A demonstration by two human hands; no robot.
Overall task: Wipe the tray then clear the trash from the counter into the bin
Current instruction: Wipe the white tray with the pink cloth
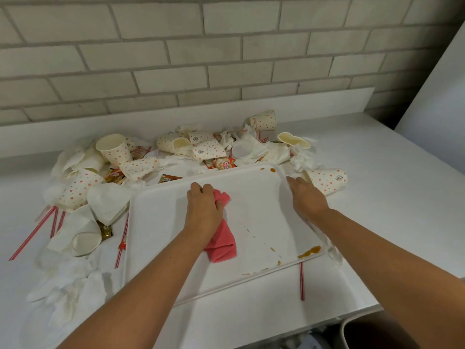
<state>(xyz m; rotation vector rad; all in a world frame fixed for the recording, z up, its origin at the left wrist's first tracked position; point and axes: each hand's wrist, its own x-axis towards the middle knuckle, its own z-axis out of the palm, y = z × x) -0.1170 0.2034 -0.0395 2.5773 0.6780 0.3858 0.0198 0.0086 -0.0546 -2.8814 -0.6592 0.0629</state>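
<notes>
The fingers (198,190) of the left hand (204,210) are curled over a bunched pink cloth (222,244), gripping it and pressing it down on the middle of the white tray (163,248). The loose end of the cloth trails back under the wrist. The right hand (308,197) lies flat along the tray's right rim, its fingers straight and close together.

The tray sits at a slant on the white counter (377,235). Brown smears (310,251) mark its near right corner, and there is another spot at the far right corner.

Trash is heaped beyond and to the left of the tray: polka-dot paper cups (115,149), crumpled napkins (75,293), striped straws (32,238) and sachets. One cup (327,180) lies on its side just beside the right hand. The bin (342,333) stands below the counter's near right edge.
</notes>
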